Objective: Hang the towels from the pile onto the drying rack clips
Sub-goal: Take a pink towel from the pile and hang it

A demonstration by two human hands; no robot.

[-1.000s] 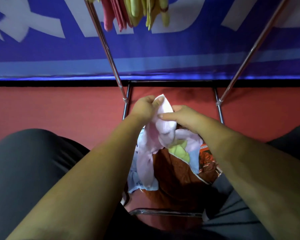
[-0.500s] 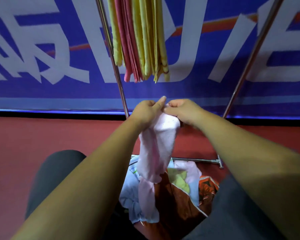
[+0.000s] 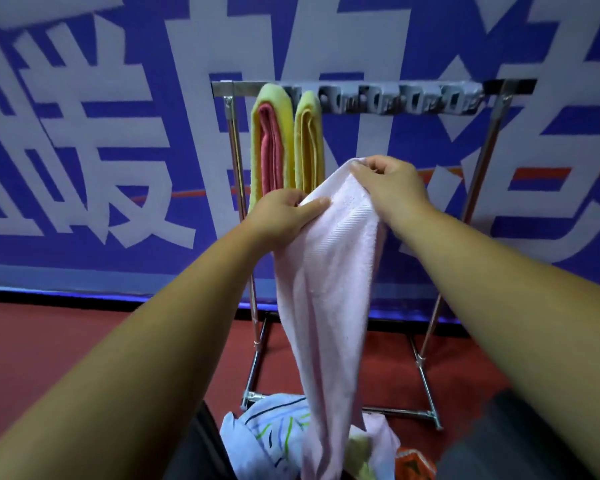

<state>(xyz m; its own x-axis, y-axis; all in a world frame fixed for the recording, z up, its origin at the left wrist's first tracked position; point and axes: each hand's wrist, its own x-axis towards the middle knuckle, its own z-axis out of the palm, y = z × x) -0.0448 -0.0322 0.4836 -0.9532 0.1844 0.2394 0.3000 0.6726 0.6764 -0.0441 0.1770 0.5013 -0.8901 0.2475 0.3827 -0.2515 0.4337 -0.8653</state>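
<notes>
A pale pink towel hangs from both my hands in front of the drying rack. My left hand pinches its upper left edge, and my right hand grips its top corner a little higher. The towel's lower end reaches down to the pile of light blue, striped and green cloths at the bottom. The metal drying rack stands behind, with a row of grey clips under its top bar. Two folded towels hang at its left end: a yellow and pink one and a yellow one.
A blue banner with big white characters covers the wall behind the rack. The floor is red. The rack's legs and base bar stand on it. An orange patterned thing lies beside the pile. Dark trouser legs show at the lower right.
Both hands have lifted the pink towel up from the pile to chest height and drawn its top edge apart. The view has tilted up, so the rack's clip bar now shows.
</notes>
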